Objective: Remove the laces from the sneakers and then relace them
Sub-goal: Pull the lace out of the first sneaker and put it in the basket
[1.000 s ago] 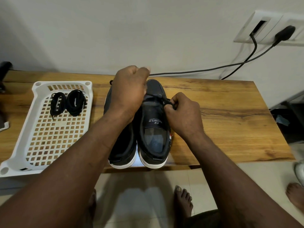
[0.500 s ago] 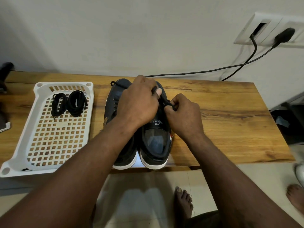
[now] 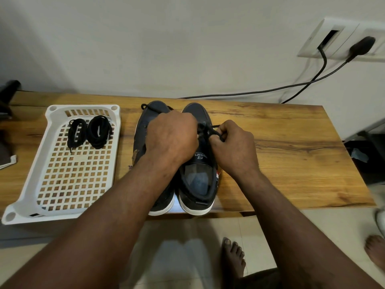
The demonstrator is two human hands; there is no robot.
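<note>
Your bench (image 3: 291, 163) is glossy wood-grain laminate set against a plain pale wall (image 3: 166, 38). 2 black cables (image 3: 270, 91) trail from a white socket plate (image 3: 333, 38), and there's pale tile floor (image 3: 187, 257) below. The 2 dark, white-soled sneakers (image 3: 200, 201) sit side by side mid-bench, toes to the wall. Your left hand (image 3: 170, 140) and right hand (image 3: 233, 149) each have a closed grip pinching the thin black lace (image 3: 215, 133) over the right-side shoe. A white plastic grid tray (image 3: 83, 107) on the left holds 2 coiled spare laces (image 3: 98, 130).
</note>
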